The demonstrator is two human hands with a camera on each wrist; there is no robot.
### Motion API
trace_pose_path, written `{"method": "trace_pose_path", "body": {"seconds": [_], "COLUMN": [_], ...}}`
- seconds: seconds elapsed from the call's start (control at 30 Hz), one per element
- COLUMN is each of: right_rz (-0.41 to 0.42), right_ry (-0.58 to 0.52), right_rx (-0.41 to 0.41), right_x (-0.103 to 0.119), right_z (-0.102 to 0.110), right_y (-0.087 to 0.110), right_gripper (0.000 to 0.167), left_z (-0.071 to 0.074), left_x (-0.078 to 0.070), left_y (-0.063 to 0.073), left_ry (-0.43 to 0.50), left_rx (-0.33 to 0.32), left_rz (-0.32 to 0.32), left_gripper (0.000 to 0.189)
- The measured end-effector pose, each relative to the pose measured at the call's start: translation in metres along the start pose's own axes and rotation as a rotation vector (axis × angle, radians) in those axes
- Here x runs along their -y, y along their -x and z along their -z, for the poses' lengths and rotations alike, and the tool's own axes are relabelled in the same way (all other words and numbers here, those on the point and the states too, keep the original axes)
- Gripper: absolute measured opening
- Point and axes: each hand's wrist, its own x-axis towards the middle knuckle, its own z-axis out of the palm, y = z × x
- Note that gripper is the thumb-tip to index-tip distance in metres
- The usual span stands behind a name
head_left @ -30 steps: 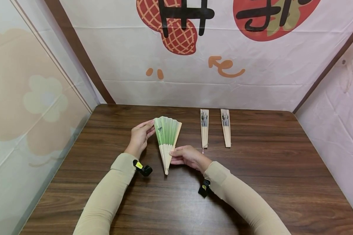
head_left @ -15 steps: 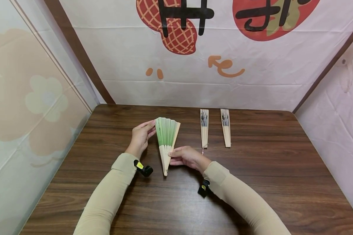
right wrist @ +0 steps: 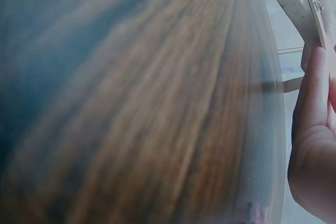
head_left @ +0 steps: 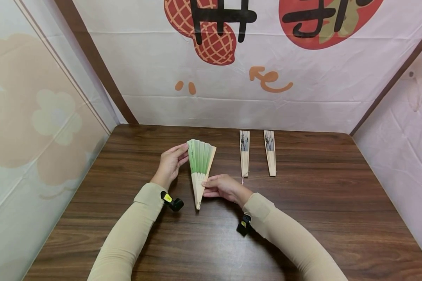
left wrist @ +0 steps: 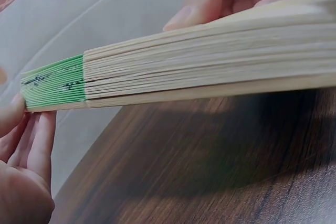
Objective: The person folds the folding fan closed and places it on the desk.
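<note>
A green folding fan (head_left: 201, 160) with pale ribs is partly spread between both hands, its narrow pivot end toward the person. My left hand (head_left: 170, 162) pinches the fan's upper left edge between thumb and fingers. My right hand (head_left: 224, 187) grips the lower right side of the ribs, thumb on top. In the left wrist view the fan (left wrist: 157, 69) shows edge-on, its ribs stacked and dark marks on the green leaf, raised above the table. The right wrist view catches only the pivot end of the fan (right wrist: 299, 9) beyond the right hand (right wrist: 315, 129).
Two folded fans, a left one (head_left: 244, 154) with a small tassel and a right one (head_left: 270, 154), lie side by side toward the back of the brown wooden table (head_left: 320, 203). Printed white cloth (head_left: 211, 109) hangs behind the table and along both sides.
The fan has narrowed slightly, its left edge moving to the right together with my left hand. My right hand has shifted only a little. The two folded fans lie unmoved.
</note>
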Motion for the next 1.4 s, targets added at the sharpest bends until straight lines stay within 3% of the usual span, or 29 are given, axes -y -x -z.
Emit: {"method": "trace_pose_path", "body": {"seconds": [0.4, 0.9, 1.4], "right_rz": [0.005, 0.021, 0.029], "right_ry": [0.029, 0.045, 0.111], "right_rx": [-0.014, -0.060, -0.076], "right_x": [0.002, -0.001, 0.000], "right_z": [-0.003, -0.003, -0.004], "right_y": [0.000, -0.001, 0.002], "right_gripper": [0.010, 0.005, 0.022], "left_z": [-0.002, -0.007, -0.010], "left_x": [0.003, 0.004, 0.010], "left_y": [-0.003, -0.001, -0.001], "left_ry": [-0.028, -0.069, -0.111], "left_rx": [0.007, -0.002, -0.024], "left_rz": [0.022, -0.005, 0.015], "left_gripper": [0.022, 0.022, 0.021]}}
